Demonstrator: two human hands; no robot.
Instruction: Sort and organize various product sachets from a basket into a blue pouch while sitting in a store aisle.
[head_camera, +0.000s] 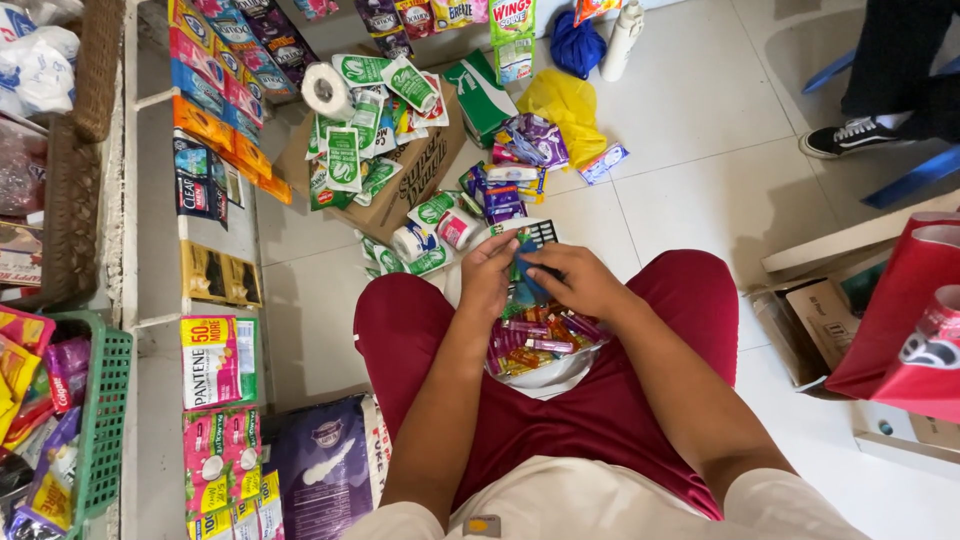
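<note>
I sit on the tiled floor in dark red shorts with a clear plastic bag of small colourful sachets (535, 345) between my knees. My left hand (487, 275) and my right hand (572, 280) meet just above the bag, both pinching a small blue packet (527, 277). A white calculator (538, 233) lies on the floor right beyond my fingers, partly hidden by them.
Green and purple sachets (365, 150) lie on a flattened cardboard box (410, 185) ahead. Hanging sachet strips (215, 90) and a green basket (105, 420) line the left. A red bag (900, 320) and open box (810, 320) sit right. Another person's shoe (850, 135) is top right.
</note>
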